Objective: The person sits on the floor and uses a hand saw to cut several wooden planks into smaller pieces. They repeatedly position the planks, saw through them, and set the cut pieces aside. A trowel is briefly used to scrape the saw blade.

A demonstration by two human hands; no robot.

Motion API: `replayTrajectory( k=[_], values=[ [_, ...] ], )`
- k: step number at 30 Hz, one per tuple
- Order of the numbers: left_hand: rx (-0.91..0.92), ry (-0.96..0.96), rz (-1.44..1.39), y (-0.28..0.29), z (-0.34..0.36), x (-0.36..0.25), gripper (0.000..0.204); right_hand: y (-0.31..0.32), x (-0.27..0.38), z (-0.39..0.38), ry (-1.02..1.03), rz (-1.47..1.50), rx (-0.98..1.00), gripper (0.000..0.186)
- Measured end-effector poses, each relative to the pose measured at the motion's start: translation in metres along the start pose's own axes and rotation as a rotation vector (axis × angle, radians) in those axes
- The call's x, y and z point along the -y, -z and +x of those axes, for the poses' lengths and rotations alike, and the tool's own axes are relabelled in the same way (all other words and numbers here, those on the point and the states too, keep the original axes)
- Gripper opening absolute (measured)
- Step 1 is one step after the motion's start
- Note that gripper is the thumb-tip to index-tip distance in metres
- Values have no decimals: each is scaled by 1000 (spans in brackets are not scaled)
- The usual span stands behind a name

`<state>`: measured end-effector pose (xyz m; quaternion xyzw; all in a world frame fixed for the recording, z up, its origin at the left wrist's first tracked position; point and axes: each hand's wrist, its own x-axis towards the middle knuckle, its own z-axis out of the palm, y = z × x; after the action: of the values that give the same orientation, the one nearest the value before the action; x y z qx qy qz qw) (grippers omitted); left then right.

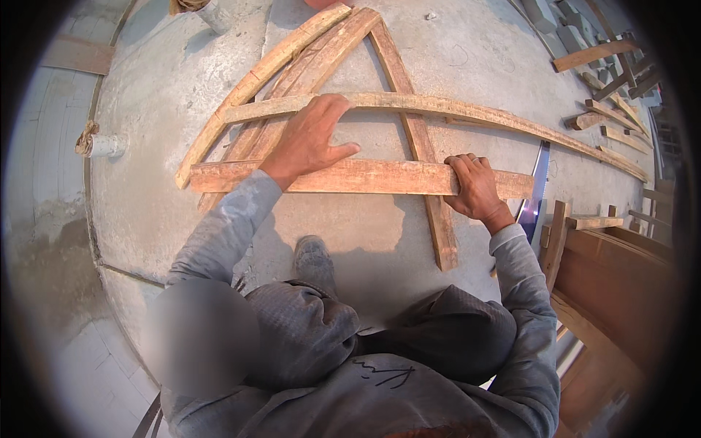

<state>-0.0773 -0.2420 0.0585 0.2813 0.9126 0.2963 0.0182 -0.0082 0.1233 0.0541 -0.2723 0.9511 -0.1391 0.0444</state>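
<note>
Across a pile of wooden pieces lies a short reddish plank (365, 175), level in front of me. My right hand (476, 184) is closed round it near its right end, fingers over the far edge. Above the plank's left half is my left hand (310, 139), thumb spread away from the fingers. Its fingertips reach a long pale batten (453, 108), and whether they touch it I cannot tell. Beneath these pieces, two wide boards (321, 62) and a narrower slanting batten (398, 69) meet at the far end. Left of them lies another pale batten (255, 77).
A saw blade (539, 179) lies by the plank's right end. To the right stands a wooden box-like frame (613, 263). Offcuts (617, 117) and grey blocks (577, 40) are scattered at far right. Pipe stubs (109, 144) rise from the concrete floor (153, 109) at left.
</note>
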Motion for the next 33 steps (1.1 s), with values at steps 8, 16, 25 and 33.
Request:
replayTrajectory(
  k=[8, 16, 25, 33],
  values=[
    [307, 121, 236, -47, 13, 64, 60, 40, -5, -80, -176, -66, 37, 63],
    [-47, 108, 111, -15, -11, 3, 55, 55, -18, -98, -81, -109, 82, 58],
    [106, -43, 334, -15, -8, -27, 70, 33, -57, -10, -169, -25, 35, 67],
    [74, 76, 302, -35, 18, 42, 48, 0, -94, 91, -104, -74, 131, 69]
  ],
)
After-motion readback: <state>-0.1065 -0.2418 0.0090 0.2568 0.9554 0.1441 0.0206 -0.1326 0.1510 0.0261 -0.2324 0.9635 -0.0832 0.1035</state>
